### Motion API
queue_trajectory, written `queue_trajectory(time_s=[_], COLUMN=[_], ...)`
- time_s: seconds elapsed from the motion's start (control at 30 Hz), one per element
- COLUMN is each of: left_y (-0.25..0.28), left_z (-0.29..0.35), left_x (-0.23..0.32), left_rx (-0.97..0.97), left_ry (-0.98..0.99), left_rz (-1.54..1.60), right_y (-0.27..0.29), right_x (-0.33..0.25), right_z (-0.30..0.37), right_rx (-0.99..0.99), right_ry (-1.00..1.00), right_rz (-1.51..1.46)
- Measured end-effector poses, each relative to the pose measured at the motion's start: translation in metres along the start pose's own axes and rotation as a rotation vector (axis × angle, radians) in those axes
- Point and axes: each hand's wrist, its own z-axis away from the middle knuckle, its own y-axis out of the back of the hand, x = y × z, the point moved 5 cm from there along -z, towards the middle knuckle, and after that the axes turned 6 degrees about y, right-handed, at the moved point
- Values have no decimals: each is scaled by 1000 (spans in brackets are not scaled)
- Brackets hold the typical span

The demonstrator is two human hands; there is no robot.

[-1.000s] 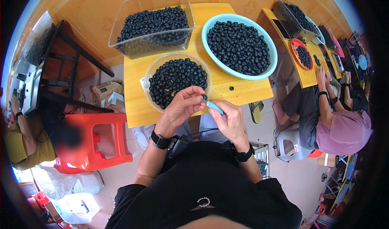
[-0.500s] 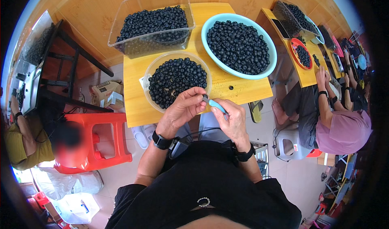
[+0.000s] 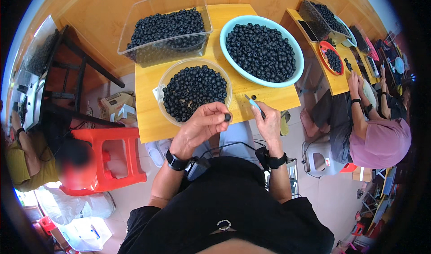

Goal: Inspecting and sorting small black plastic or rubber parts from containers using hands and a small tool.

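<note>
Between the thumb and fingers of my left hand [image 3: 202, 124] is one black bead [image 3: 227, 117]. My right hand [image 3: 269, 124] is closed round a small knife [image 3: 255, 105] with a light-blue handle. Its short blade points away from me, over the table's front part, apart from the held bead. A single loose black bead [image 3: 253, 97] lies on the table close to the blade. Just beyond my left hand stands a round clear tub [image 3: 160, 81] of black beads. Behind the knife is a light-blue basin [image 3: 300, 70] heaped with similar beads.
A clear rectangular bin [image 3: 166, 56] of black beads stands at the back left of the yellow table [image 3: 150, 123]. A red plastic stool [image 3: 121, 137] is on my left. At right, a person in a pink top [image 3: 384, 141] sits by another table with a red bowl [image 3: 322, 52].
The knife has come away from the bead, and my right hand has moved right with it. My left hand keeps the bead and has shifted only slightly.
</note>
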Motion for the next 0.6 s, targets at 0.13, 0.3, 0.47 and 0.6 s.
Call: queue_trajectory(time_s=[0.13, 0.3, 0.47, 0.6], left_y=[10, 16, -2, 3], left_z=[-1, -8, -5, -5], left_x=[3, -2, 1, -3], left_rx=[87, 105, 233, 74], left_ry=[-7, 20, 70, 113], left_rz=[62, 26, -125, -82], right_y=[4, 4, -9, -20], right_x=[-17, -49, -58, -57], right_z=[-3, -3, -5, 0], right_rx=[-49, -57, -228, -278], right_ry=[-66, -15, 29, -185], right_rz=[-119, -549, -622, -957])
